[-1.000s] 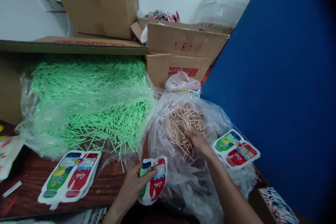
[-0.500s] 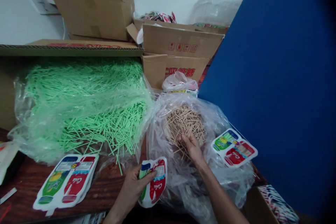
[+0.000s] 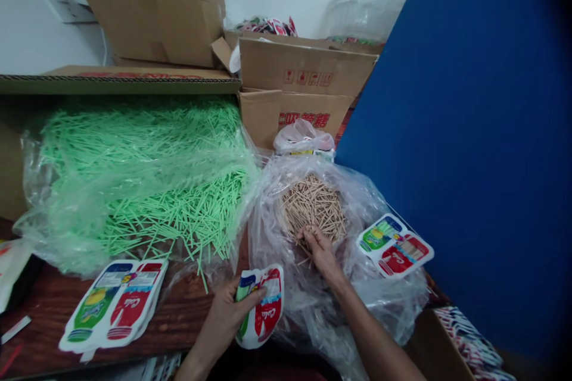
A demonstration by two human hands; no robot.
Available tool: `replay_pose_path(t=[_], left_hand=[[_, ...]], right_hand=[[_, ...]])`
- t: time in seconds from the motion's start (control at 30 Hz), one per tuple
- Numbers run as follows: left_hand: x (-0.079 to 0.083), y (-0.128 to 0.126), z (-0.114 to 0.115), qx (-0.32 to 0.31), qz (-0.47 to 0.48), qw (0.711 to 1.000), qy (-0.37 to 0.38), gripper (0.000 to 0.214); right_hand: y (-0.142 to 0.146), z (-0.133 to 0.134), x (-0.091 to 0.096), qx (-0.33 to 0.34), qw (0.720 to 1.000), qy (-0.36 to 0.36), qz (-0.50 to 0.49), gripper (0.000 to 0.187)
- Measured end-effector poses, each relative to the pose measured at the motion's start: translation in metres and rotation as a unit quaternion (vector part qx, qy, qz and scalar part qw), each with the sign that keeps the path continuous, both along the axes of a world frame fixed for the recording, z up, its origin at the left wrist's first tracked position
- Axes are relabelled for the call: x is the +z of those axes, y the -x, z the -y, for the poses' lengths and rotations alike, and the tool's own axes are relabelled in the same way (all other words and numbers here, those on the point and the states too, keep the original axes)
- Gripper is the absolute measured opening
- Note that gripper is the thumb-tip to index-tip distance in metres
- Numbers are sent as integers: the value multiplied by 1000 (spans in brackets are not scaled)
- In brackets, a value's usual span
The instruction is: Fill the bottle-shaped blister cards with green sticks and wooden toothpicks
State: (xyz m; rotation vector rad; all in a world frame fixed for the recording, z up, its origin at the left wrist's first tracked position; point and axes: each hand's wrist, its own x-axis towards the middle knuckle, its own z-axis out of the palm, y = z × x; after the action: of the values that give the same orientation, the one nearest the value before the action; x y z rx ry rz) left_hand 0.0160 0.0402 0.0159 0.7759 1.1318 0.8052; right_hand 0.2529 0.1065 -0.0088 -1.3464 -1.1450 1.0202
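Observation:
My left hand [image 3: 221,312] is closed on a printed pouch [image 3: 271,306] with a green bottle and a red cola bottle on it, thumb across its front. My right hand [image 3: 324,256] reaches into a heap of thin brown candy sticks [image 3: 317,202]. Its fingers are bent and pinched at the near left side of the heap; a few stick ends show below them. The heap lies in an opened clear plastic bag [image 3: 366,187]. Another such pouch [image 3: 397,247], with sticks showing in its windows, rests on the bag's right side.
Left of the bag, a cardboard box [image 3: 134,87] on its side spills green sticks [image 3: 201,208] in clear plastic. A stack of flat pouches [image 3: 129,303] lies on the brown table [image 3: 187,315]. More cartons [image 3: 308,65] stand behind. A blue panel [image 3: 469,149] bounds the right.
My right hand has shifted slightly left in the brown sticks, with its fingers more bent. My left hand keeps the pouch nearly in place. The whole view has moved a little.

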Motion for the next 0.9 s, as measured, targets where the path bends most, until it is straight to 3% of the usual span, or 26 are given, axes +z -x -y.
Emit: replay_pose_path(t=[0.13,0.27,0.53,0.77,0.9], left_hand=[[3,-1,-2,-3,-4,1000,-3,25],[5,-7,-6,-6,-10,1000,-14,26],[8,-14,-10,3,-23,1000,3,30],[11,-11,-10,3,-21,1000,-4,28],[9,-11,-10,3,-23,1000,-14,27]], right_hand=[[-6,-8,10,-45,998,12,-52,26],[-11,-24,19,-44,988,59,-135,30],[-14,-46,11,-23,978,104,-177,30],[-6,-27,18,7,986,66,-152,28],[2,0,11,25,999,-4,-35,20]])
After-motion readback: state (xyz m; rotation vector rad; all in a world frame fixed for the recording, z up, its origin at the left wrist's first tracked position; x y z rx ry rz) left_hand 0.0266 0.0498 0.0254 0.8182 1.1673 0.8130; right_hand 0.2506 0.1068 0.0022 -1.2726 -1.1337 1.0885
